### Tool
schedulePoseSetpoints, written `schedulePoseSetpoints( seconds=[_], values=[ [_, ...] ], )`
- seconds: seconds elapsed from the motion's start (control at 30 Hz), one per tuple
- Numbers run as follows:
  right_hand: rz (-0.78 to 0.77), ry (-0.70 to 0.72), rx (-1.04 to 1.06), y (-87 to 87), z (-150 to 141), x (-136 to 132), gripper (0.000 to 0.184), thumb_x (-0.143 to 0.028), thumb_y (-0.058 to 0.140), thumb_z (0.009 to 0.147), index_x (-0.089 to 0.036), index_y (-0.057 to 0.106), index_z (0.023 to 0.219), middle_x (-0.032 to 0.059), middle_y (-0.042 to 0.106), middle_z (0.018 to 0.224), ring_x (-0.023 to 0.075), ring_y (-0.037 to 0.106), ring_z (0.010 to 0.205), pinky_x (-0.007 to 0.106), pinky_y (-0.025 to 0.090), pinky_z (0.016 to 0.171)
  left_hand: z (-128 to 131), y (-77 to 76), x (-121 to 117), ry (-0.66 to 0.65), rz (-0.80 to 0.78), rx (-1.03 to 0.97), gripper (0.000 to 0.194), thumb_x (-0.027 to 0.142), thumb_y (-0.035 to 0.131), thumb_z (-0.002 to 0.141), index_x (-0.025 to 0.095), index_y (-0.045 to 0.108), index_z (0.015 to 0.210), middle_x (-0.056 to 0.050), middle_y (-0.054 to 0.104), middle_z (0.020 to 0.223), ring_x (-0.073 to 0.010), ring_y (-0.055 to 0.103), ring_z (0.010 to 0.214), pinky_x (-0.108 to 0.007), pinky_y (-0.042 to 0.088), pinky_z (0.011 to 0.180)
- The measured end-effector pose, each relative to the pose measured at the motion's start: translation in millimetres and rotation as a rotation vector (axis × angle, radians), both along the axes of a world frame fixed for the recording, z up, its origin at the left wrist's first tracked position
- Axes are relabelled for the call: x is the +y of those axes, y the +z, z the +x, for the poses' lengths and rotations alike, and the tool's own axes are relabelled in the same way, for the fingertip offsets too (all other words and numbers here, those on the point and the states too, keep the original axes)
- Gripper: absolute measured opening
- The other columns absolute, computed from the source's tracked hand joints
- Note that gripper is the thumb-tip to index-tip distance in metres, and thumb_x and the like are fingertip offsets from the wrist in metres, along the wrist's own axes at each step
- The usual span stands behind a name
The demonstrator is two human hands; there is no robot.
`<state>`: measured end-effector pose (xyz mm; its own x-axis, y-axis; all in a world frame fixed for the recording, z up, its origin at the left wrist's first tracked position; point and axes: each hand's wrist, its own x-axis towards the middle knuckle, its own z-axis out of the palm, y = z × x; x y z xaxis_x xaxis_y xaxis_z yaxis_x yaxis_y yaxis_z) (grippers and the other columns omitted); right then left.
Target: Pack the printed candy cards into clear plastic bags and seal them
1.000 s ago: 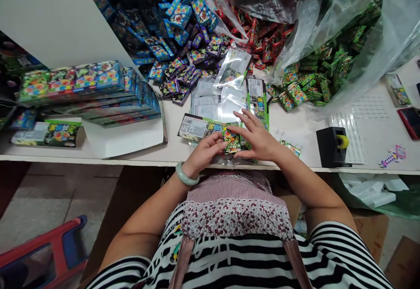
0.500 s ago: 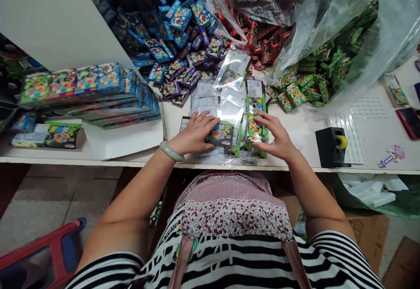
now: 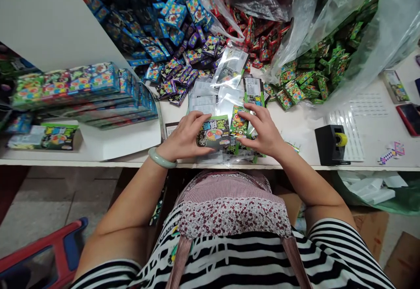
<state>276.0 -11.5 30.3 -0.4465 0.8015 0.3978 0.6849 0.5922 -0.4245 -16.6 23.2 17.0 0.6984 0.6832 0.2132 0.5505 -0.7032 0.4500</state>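
My left hand (image 3: 187,136) grips a flat black printed packet (image 3: 215,132) between its thumb and fingers. A small green box (image 3: 239,121) with colourful printing is pinched between the thumb and fingers of my right hand (image 3: 260,127). The box is close beside the packet's right end; whether they touch, I cannot tell. Under and behind both hands lies a loose pile of flat packets with clear plastic parts (image 3: 228,94). One black-and-green packet (image 3: 253,91) shows behind my right hand.
Small blue boxes (image 3: 173,15), purple boxes (image 3: 188,68), red boxes (image 3: 251,33) and green boxes (image 3: 305,76) are heaped at the back. Stacked filled packs (image 3: 82,87) stand at left. A tape dispenser (image 3: 330,144) and phone (image 3: 408,118) lie at right.
My right hand has moved left, bringing the green box from the pile's right side to the black packet. My left hand has shifted slightly left and now grips the packet by its edges.
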Motion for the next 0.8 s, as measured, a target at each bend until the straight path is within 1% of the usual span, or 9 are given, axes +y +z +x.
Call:
schedulePoseSetpoints(
  seconds=[0.17,0.3,0.4,0.47,0.53,0.6,0.67,0.73,0.8],
  values=[
    [-0.015,0.027,-0.057,1.3,8.2,-3.2,0.061,-0.042,0.067,0.085,-0.027,0.044,0.140,0.0138,0.047,0.143,0.0345,0.045,0.133,0.057,0.040,0.111,-4.4,-3.1,0.8,-0.007,-0.085,-0.080,0.094,0.055,0.078,0.071,0.020,0.034,0.146,-0.014,0.041,0.132,-0.0327,0.046,0.128,-0.052,0.044,0.110],
    [-0.051,0.089,-0.160,10.2,7.2,-4.5,0.059,-0.039,0.069,0.084,-0.023,0.048,0.137,0.0155,0.049,0.142,0.0351,0.047,0.129,0.057,0.041,0.110,-2.1,-5.7,-1.6,0.032,-0.056,-0.063,0.096,0.054,0.080,0.068,0.019,0.035,0.145,-0.014,0.043,0.132,-0.0339,0.047,0.126,-0.053,0.044,0.109],
    [-0.106,0.155,-0.238,15.1,5.8,-4.6,0.062,-0.041,0.075,0.081,-0.020,0.052,0.134,0.0174,0.051,0.139,0.0364,0.049,0.126,0.057,0.043,0.107,1.7,-6.7,-5.6,0.033,-0.030,-0.018,0.094,0.051,0.080,0.068,0.018,0.037,0.145,-0.015,0.045,0.132,-0.0350,0.049,0.124,-0.054,0.045,0.108],
    [-0.146,0.208,-0.263,14.7,4.7,-3.5,0.064,-0.042,0.077,0.078,-0.020,0.052,0.133,0.0173,0.052,0.138,0.0370,0.049,0.126,0.057,0.044,0.106,4.6,-7.9,-8.7,0.004,-0.026,-0.005,0.091,0.049,0.079,0.069,0.017,0.039,0.144,-0.016,0.047,0.131,-0.0356,0.050,0.123,-0.054,0.046,0.106],
    [-0.188,0.238,-0.238,11.0,2.9,-1.6,0.067,-0.044,0.077,0.078,-0.022,0.049,0.135,0.0165,0.051,0.139,0.0367,0.048,0.128,0.057,0.043,0.107,7.1,-9.8,-11.5,-0.016,-0.032,-0.015,0.090,0.049,0.078,0.070,0.017,0.040,0.144,-0.016,0.048,0.131,-0.0356,0.051,0.122,-0.054,0.046,0.105],
    [-0.222,0.224,-0.156,5.2,0.1,0.2,0.074,-0.050,0.077,0.078,-0.024,0.044,0.140,0.0159,0.046,0.143,0.0359,0.044,0.134,0.057,0.041,0.111,8.3,-11.8,-13.7,-0.008,-0.044,-0.036,0.090,0.050,0.078,0.070,0.017,0.039,0.144,-0.016,0.047,0.130,-0.0350,0.051,0.122,-0.053,0.047,0.106],
    [-0.236,0.165,-0.055,-1.0,-4.1,-0.1,0.080,-0.058,0.076,0.075,-0.026,0.042,0.140,0.0151,0.042,0.147,0.0353,0.039,0.139,0.056,0.037,0.116,8.3,-13.2,-15.6,0.027,-0.041,-0.061,0.091,0.052,0.078,0.071,0.018,0.038,0.145,-0.016,0.047,0.130,-0.0344,0.051,0.122,-0.053,0.047,0.106],
    [-0.236,0.073,0.022,-6.0,-10.3,-4.3,0.072,-0.063,0.073,0.076,-0.026,0.050,0.132,0.0145,0.041,0.146,0.0354,0.036,0.141,0.057,0.033,0.118,7.8,-13.5,-17.8,0.075,-0.008,-0.083,0.092,0.054,0.078,0.071,0.018,0.038,0.145,-0.016,0.047,0.129,-0.0343,0.052,0.121,-0.054,0.048,0.105],
    [-0.259,0.020,0.079,-9.8,-18.2,-11.3,0.054,-0.062,0.067,0.082,-0.023,0.060,0.119,0.0147,0.042,0.144,0.0346,0.036,0.141,0.056,0.032,0.119,7.7,-12.9,-20.0,0.107,0.029,-0.098,0.091,0.054,0.078,0.071,0.018,0.038,0.145,-0.016,0.047,0.128,-0.0344,0.052,0.120,-0.054,0.049,0.104]
  ],
)
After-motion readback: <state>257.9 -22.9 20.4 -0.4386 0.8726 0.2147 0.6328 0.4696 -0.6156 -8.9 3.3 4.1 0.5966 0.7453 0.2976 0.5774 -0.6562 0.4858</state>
